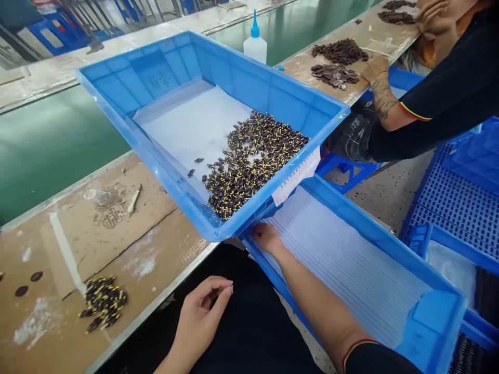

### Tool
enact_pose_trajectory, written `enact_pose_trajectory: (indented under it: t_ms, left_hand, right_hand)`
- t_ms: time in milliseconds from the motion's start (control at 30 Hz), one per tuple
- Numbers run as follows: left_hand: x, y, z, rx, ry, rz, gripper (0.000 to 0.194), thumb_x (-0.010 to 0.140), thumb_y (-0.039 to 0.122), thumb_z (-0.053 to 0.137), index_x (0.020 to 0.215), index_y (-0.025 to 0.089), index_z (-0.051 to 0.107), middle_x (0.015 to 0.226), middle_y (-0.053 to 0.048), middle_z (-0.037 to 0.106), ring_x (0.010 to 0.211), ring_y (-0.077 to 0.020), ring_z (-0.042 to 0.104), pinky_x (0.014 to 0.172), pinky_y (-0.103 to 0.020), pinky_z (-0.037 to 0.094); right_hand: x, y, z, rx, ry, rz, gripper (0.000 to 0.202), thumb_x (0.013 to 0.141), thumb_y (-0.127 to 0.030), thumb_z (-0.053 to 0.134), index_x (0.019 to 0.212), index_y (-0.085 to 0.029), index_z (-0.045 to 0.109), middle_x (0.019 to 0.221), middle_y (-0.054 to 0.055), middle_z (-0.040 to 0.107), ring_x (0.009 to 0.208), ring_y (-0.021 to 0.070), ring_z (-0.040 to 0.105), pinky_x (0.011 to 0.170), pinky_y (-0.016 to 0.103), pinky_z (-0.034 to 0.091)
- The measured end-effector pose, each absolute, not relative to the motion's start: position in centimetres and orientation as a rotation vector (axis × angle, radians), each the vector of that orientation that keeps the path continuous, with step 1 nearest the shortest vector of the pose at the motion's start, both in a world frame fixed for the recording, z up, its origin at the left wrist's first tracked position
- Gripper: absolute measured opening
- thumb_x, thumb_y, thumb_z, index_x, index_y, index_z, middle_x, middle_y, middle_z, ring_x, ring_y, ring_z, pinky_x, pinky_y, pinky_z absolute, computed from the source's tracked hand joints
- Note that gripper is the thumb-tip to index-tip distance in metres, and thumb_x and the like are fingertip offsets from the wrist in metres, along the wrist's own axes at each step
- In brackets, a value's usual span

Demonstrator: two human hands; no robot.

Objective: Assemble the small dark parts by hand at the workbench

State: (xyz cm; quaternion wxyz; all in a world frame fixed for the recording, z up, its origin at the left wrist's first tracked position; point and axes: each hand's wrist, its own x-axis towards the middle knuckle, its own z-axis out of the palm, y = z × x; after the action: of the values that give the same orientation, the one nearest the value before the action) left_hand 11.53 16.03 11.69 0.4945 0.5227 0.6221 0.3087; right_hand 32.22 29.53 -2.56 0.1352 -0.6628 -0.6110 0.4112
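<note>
My left hand (205, 306) hovers above my lap, fingers curled and thumb tip against the fingertips; nothing shows in it. Under the near corner of the upper blue tray (156, 161), my right hand (267, 237) is closed over the end of the lower blue tray (351, 213). Its fingertips are partly hidden, so what they hold, if anything, cannot be made out. In the upper tray, a heap of small dark pieces with yellow tips (257, 156) lies on a white sheet (187, 119). Ridged white lining (335, 249) covers the lower tray's floor.
A smaller pile of yellow-tipped pieces (103, 301) lies on the brown worktop (156, 244) at left. Behind the tray stands a white bottle with a blue nozzle (255, 47). A green belt (39, 145) runs behind. At right, a co-worker's arm (384, 98) reaches dark discs (335, 75).
</note>
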Motion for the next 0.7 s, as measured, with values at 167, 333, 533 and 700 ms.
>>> enact_pose_trajectory:
  t_ms: [167,333,533,700]
  left_hand:
    - [10.9,16.1,11.2,1.277,1.533,0.764,0.018,0.089,0.038,0.07,0.093,0.021,0.074,0.091,-0.005,0.07,0.083,-0.0157,0.068,0.075,-0.02,0.056]
    - [10.7,16.2,11.4,1.268,1.543,0.775,0.018,0.089,0.037,0.07,0.092,0.02,0.074,0.088,-0.005,0.07,0.081,-0.016,0.068,0.074,-0.021,0.056]
    - [10.3,16.1,11.2,1.26,1.534,0.776,0.018,0.089,0.037,0.07,0.093,0.019,0.074,0.089,-0.005,0.07,0.081,-0.0167,0.068,0.074,-0.022,0.057]
    - [10.2,16.1,10.9,1.261,1.521,0.78,0.018,0.089,0.037,0.071,0.094,0.019,0.074,0.09,-0.006,0.071,0.081,-0.0173,0.068,0.074,-0.023,0.057]
  right_hand:
    - [31.1,29.5,-3.1,-1.943,-1.942,1.134,0.023,0.085,-0.017,0.058,0.097,-0.023,0.077,0.099,0.007,0.079,0.097,0.0251,0.071,0.085,0.032,0.048]
    - [30.8,29.1,-2.9,-1.981,-1.959,1.067,0.027,0.088,-0.019,0.057,0.107,-0.023,0.076,0.104,0.008,0.078,0.096,0.0256,0.072,0.083,0.032,0.048]
    - [32.3,28.6,-2.3,-1.873,-2.001,1.031,0.028,0.096,-0.022,0.05,0.11,-0.025,0.075,0.104,0.005,0.078,0.096,0.0224,0.071,0.083,0.03,0.049]
    - [32.9,28.6,-2.2,-1.752,-2.085,1.056,0.025,0.085,-0.013,0.061,0.1,-0.025,0.076,0.097,0.004,0.076,0.092,0.0211,0.069,0.079,0.028,0.05]
